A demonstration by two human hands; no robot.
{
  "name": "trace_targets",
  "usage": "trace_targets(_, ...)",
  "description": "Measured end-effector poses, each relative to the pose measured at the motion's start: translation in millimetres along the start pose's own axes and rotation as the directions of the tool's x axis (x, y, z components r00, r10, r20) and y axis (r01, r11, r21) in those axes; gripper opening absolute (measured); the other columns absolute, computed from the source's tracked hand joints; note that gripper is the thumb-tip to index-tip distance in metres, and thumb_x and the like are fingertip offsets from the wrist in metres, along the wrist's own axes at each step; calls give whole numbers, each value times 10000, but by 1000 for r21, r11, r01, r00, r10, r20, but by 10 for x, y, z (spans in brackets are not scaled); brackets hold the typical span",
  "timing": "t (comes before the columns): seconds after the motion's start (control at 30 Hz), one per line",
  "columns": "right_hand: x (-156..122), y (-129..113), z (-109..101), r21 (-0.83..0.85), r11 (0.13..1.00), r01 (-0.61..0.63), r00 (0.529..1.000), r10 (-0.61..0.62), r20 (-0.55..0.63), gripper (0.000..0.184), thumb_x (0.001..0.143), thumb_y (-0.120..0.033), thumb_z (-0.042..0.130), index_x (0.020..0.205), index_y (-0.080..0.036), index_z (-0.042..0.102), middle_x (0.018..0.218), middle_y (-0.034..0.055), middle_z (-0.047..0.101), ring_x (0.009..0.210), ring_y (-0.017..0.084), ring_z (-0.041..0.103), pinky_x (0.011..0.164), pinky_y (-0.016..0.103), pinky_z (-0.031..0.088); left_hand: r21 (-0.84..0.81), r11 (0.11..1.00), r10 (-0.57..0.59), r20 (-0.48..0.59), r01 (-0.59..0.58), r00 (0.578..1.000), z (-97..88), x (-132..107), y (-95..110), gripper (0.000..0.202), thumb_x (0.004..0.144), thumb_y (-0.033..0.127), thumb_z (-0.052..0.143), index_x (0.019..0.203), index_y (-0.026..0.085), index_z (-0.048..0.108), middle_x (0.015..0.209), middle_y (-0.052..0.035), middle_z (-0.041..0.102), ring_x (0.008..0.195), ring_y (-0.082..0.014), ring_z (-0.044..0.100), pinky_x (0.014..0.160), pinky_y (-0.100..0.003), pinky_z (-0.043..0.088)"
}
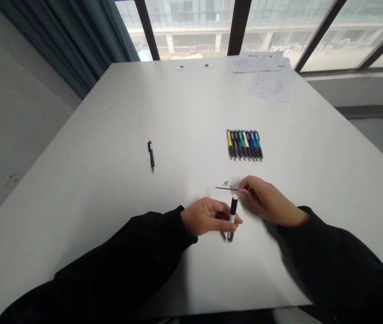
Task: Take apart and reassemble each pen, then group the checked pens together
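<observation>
Between the thumb and fingers of my left hand point(212, 216) is a black and white pen barrel point(233, 216), held upright with its open-looking end up. My right hand point(267, 198) pinches a thin dark pen refill point(226, 188) by one end; its other end points left, above the barrel and apart from it. Just beyond the refill, a small metallic pen tip point(225, 182) lies on the table, with a thin piece near it that is too small to make out.
A row of several pens point(244, 145) in yellow, black, green, white and blue lies beyond my right hand. One black pen point(151, 155) lies apart on the left. Papers point(267, 85) and two small white oval items point(209, 66) are at the white table's point(110, 180) far edge, before windows.
</observation>
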State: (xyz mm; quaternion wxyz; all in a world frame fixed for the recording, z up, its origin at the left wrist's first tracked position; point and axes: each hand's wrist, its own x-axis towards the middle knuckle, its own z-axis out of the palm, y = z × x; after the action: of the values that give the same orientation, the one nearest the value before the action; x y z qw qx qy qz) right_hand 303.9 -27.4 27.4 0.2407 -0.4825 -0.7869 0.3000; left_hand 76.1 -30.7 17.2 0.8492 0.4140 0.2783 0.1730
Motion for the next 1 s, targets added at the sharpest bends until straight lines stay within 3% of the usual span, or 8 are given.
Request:
trace_targets(0.07,-34,21,-26,313,946,-86,995,96,-18,81,948,-281,553,948,-202,569,773,28,583,669,160,517,613,301,431,13,1000,2,1,-2,1000,-2,-8,-2,387,604,318,899,883,93,752,781,-70,698,710,-133,638,714,-284,540)
trace_targets(0.17,-67,55,-72,720,690,-72,991,134,-29,102,905,-303,634,903,-202,619,698,5,554,608,139,506,556,284,401,32,999,3,9,-4,1000,-10,-10,-7,373,611,312,896,880,95,754,783,-68,697,712,-124,629,707,-265,530)
trace_targets(0.27,-82,66,-121,894,445,-44,992,123,-13,138,809,-315,745,810,-194,677,704,18,561,598,129,497,534,280,373,56,998,-6,15,5,1000,-21,-10,-15,382,613,313,894,893,91,757,798,-78,703,720,-132,633,719,-276,533)
trace_targets(0.37,-93,71,-152,948,313,-62,981,197,-1,254,667,-284,857,874,-235,718,738,21,579,623,131,505,508,261,351,85,996,-20,16,19,1000,-33,-16,-24,399,620,328,887,906,81,759,788,-86,704,712,-141,635,712,-284,534)
trace_targets(0.57,-55,119,-151,963,269,-13,934,348,-85,174,714,-402,820,793,-304,699,638,-17,482,558,115,393,446,232,285,163,986,-44,0,44,999,-38,-36,-20,389,648,335,866,928,86,758,832,-101,721,780,-170,653,747,-299,531)
trace_targets(0.7,-2,104,-157,959,281,48,919,363,-153,205,782,-482,742,749,-307,639,726,-15,506,613,127,423,453,229,336,128,989,-68,-9,69,998,-22,-41,4,346,650,302,866,903,94,758,853,-91,727,797,-156,651,771,-279,518)
trace_targets(0.9,26,86,-164,997,79,28,906,419,-58,220,724,-362,835,802,-254,660,830,-31,564,651,68,484,520,166,441,176,979,-105,-25,107,994,-39,-53,9,333,679,286,844,932,86,758,786,-70,706,721,-132,621,704,-254,492)
trace_targets(1.0,26,98,-161,997,64,35,907,416,-58,210,737,-333,831,813,-234,662,838,-37,572,650,53,490,529,149,449,221,969,-108,-31,112,994,-53,-53,5,354,687,303,834,957,86,761,762,-60,683,684,-124,595,660,-248,479)
